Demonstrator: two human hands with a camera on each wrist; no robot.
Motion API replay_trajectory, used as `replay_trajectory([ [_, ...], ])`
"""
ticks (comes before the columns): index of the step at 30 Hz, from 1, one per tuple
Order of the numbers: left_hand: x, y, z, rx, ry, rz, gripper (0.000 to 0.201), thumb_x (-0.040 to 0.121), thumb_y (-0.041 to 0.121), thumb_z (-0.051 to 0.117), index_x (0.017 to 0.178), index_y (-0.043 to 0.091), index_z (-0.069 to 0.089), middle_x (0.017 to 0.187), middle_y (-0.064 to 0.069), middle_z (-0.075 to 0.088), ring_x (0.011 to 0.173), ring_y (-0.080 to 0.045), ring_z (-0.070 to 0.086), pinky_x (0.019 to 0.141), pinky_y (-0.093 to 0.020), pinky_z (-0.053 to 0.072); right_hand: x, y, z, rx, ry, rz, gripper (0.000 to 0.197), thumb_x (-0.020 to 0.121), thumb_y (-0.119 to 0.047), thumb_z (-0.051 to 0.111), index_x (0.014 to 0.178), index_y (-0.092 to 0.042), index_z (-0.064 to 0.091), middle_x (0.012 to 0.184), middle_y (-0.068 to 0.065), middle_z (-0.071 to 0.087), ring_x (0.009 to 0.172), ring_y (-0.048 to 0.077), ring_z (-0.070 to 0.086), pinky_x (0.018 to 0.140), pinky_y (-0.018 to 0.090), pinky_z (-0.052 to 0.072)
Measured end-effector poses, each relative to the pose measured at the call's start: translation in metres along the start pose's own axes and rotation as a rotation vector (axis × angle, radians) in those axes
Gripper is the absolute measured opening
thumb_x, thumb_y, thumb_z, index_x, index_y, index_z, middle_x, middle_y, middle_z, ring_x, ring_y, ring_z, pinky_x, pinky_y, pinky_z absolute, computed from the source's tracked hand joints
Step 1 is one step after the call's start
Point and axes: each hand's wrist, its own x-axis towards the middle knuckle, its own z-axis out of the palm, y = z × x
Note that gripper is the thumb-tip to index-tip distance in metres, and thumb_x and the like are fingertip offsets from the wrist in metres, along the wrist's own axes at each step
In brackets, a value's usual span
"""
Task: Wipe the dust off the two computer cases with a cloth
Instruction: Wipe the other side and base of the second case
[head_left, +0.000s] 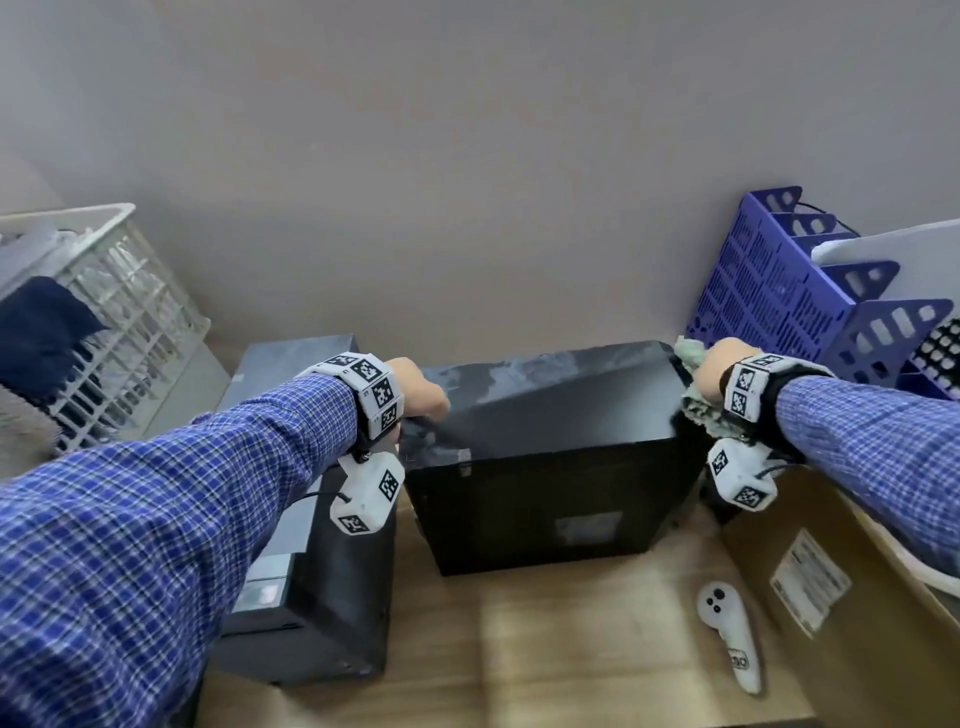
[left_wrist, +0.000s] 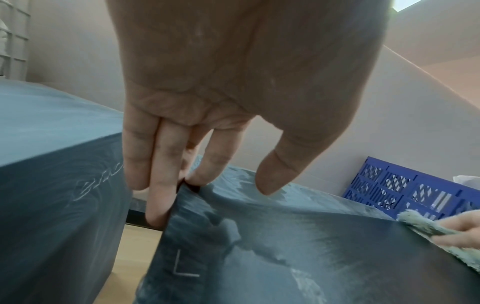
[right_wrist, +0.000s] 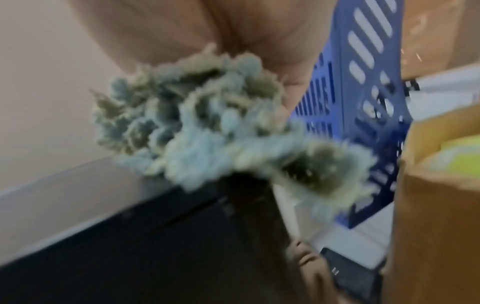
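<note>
Two black, dusty computer cases stand side by side: the left case (head_left: 306, 545) and the right case (head_left: 550, 447), whose top shows wiped streaks (left_wrist: 298, 236). My left hand (head_left: 423, 392) holds the right case by its top left edge. Its fingers (left_wrist: 158, 174) run down the side face and the thumb lies over the top. My right hand (head_left: 711, 369) grips a bunched pale green-blue cloth (head_left: 698, 410) against the case's top right edge. The cloth (right_wrist: 207, 127) looks blurred in the right wrist view and hides those fingers.
A blue slotted crate (head_left: 769, 291) leans on the wall behind my right hand. A cardboard box (head_left: 841, 597) stands at the right, with a white controller (head_left: 732, 634) on the wooden surface (head_left: 571, 649) beside it. A white basket (head_left: 130, 312) is at the far left.
</note>
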Motion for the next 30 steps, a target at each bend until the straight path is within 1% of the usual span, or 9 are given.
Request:
replay_trajectory([
  [2,0.000,0.000,0.000,0.008,0.011,0.012,0.026,0.078,0.032,0.068,0.073,0.008,0.057,0.063,-0.007,0.059,0.063,-0.025,0.057,0.062,-0.029,0.043,0.009,-0.006,0.004,0.038,0.014,0.000,0.032,0.091,-0.008,0.052,0.121,0.000,0.057,0.117,0.023,0.061,0.109,0.039,0.058,0.086,0.038,0.047],
  [6,0.001,-0.001,-0.001,-0.012,0.000,0.018,0.027,0.077,0.034,0.069,0.078,0.009,0.059,0.070,-0.009,0.063,0.065,-0.026,0.059,0.065,-0.030,0.047,0.007,-0.026,-0.003,0.103,0.004,-0.036,0.008,0.089,-0.007,0.051,0.091,-0.001,0.056,0.094,0.019,0.059,0.090,0.036,0.058,0.075,0.034,0.042],
  [10,0.001,-0.002,-0.004,-0.026,-0.014,0.027,0.027,0.076,0.033,0.069,0.083,0.008,0.060,0.071,-0.010,0.066,0.066,-0.027,0.063,0.068,-0.031,0.052,0.005,-0.073,0.004,0.142,-0.001,-0.240,0.027,0.086,-0.026,0.047,0.094,-0.007,0.065,0.090,0.015,0.064,0.076,0.033,0.055,0.075,0.031,0.046],
  [14,0.000,0.000,-0.001,-0.010,-0.017,0.021,0.028,0.080,0.035,0.065,0.084,0.009,0.057,0.070,-0.010,0.064,0.066,-0.026,0.062,0.072,-0.033,0.052,-0.031,-0.153,0.023,0.054,-0.119,-0.533,0.035,0.071,-0.030,0.040,0.092,-0.013,0.063,0.106,0.015,0.067,0.088,0.033,0.062,0.083,0.034,0.051],
  [17,-0.001,0.003,0.002,-0.004,0.003,0.014,0.016,0.085,0.023,0.056,0.079,0.008,0.051,0.068,-0.010,0.059,0.060,-0.023,0.055,0.064,-0.029,0.043,-0.078,-0.191,0.028,0.007,-0.129,-0.698,0.030,0.084,-0.016,0.043,0.108,-0.019,0.061,0.123,0.015,0.059,0.109,0.035,0.058,0.095,0.039,0.049],
  [22,-0.007,0.002,0.001,0.013,0.015,0.016,0.012,0.086,0.009,0.046,0.076,0.002,0.049,0.070,-0.014,0.057,0.056,-0.024,0.053,0.051,-0.024,0.039,-0.073,-0.179,0.030,-0.002,-0.157,-0.702,0.039,0.093,-0.014,0.049,0.130,-0.022,0.058,0.135,0.004,0.055,0.121,0.027,0.055,0.102,0.032,0.044],
  [25,-0.005,-0.004,0.001,0.002,-0.020,0.032,0.016,0.088,0.002,0.043,0.077,-0.004,0.052,0.066,-0.013,0.056,0.051,-0.020,0.053,0.045,-0.023,0.040,-0.044,-0.143,0.012,-0.102,-0.129,-0.572,0.047,0.089,-0.011,0.053,0.136,-0.018,0.053,0.138,0.004,0.053,0.123,0.026,0.055,0.103,0.033,0.044],
  [28,-0.001,-0.014,0.000,-0.201,-0.043,0.052,0.014,0.100,0.004,0.043,0.089,0.004,0.051,0.072,-0.005,0.052,0.056,-0.015,0.052,0.040,-0.020,0.043,-0.021,-0.124,0.001,-0.116,-0.126,-0.453,0.048,0.088,-0.007,0.050,0.134,-0.018,0.053,0.149,0.003,0.042,0.130,0.026,0.048,0.108,0.033,0.039],
  [30,-0.001,-0.023,-0.001,-0.380,-0.072,0.026,0.021,0.102,0.006,0.042,0.082,0.007,0.050,0.073,-0.006,0.053,0.057,-0.017,0.055,0.043,-0.022,0.045,-0.022,-0.135,0.004,-0.101,-0.128,-0.449,0.052,0.086,-0.005,0.049,0.136,-0.021,0.052,0.152,0.001,0.037,0.130,0.027,0.048,0.107,0.035,0.040],
])
